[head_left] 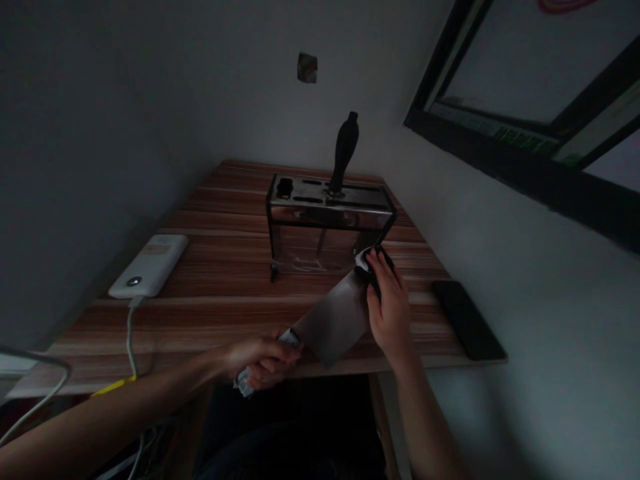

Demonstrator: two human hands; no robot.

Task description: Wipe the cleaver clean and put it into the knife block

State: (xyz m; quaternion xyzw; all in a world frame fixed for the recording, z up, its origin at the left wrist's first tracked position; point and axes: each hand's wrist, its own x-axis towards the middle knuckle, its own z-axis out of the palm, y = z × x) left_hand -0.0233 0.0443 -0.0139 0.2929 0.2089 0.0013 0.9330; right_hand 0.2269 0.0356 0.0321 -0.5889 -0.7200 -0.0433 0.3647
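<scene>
Two hands share one cleaver [334, 320], low and central in the frame.
The left hand [267, 362] wraps firmly round its pale handle [290, 337], probably to steady it; the blade slants from that fist toward the frame's right. The right hand [389, 303] curls over a black-and-white cloth [363, 260] at the blade's far end, seemingly shielding the fingers; how tightly, I cannot tell.
</scene>
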